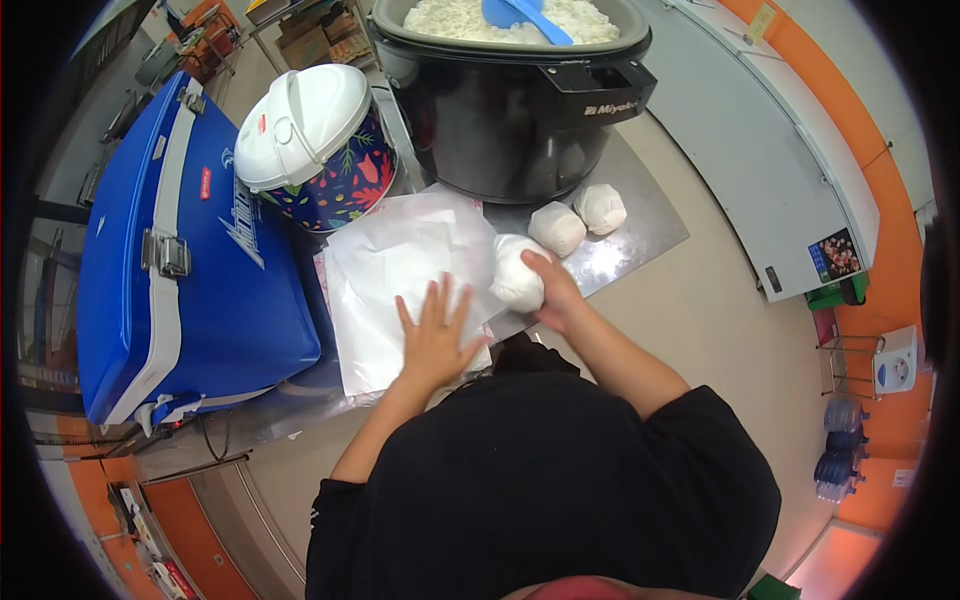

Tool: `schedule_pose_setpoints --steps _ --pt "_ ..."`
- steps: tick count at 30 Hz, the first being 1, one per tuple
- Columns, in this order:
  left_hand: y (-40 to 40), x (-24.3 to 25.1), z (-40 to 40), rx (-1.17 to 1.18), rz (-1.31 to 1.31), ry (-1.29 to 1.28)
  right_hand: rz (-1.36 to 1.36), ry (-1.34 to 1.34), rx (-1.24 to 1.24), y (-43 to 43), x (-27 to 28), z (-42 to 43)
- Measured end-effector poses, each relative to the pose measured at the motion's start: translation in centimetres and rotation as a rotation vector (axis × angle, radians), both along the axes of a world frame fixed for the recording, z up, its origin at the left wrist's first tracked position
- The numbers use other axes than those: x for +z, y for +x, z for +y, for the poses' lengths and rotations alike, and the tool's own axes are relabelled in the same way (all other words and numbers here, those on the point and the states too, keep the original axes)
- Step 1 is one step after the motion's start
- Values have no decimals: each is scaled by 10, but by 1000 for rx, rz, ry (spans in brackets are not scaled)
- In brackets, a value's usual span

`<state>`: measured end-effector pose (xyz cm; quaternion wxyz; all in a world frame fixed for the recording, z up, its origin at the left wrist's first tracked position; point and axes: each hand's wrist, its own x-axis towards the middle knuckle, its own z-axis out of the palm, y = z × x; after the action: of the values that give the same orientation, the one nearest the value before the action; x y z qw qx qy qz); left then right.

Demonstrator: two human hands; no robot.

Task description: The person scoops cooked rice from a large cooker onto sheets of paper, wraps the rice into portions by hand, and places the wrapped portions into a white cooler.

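Note:
My right hand (559,292) grips a round bundle wrapped in white paper (517,277), with the thumb on its upper side. With fingers spread, my left hand (436,334) is over a stack of white wrapping paper sheets (382,300); whether it touches the top sheet I cannot tell. Two more paper-wrapped bundles (557,229) (600,208) sit side by side on the metal tabletop (637,217). Behind them stands a large black Miyako rice cooker (502,120), its lid not in view. White rice (450,19) fills it, and a blue plastic rice scoop (544,26) lies on the rice.
A blue cooler box (217,285) with metal latches stands on the left. Beside it is a patterned round container (352,180) with a white lid (304,124). A long white chest freezer (757,150) is across the floor at right, with water bottles (840,450) further along the wall.

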<state>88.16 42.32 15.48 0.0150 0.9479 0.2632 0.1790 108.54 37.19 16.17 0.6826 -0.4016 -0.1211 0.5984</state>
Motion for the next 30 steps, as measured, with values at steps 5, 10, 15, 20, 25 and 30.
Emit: schedule_pose_setpoints --steps 5,10,15,20,25,30 --pt "-35 -14 27 147 335 -209 -1196 -167 43 49 0 49" --pt "-81 -10 24 268 325 -395 -1267 -251 264 54 11 76" --pt "-98 5 20 429 317 -530 -1448 -264 350 45 -28 75" --pt "-94 -16 -7 647 288 -590 -1688 402 715 55 155 29" --pt "-44 -22 -33 821 173 -650 -2081 196 46 131 296 126" --pt "-20 -11 -25 939 69 -770 -2468 -12 564 208 257 230"
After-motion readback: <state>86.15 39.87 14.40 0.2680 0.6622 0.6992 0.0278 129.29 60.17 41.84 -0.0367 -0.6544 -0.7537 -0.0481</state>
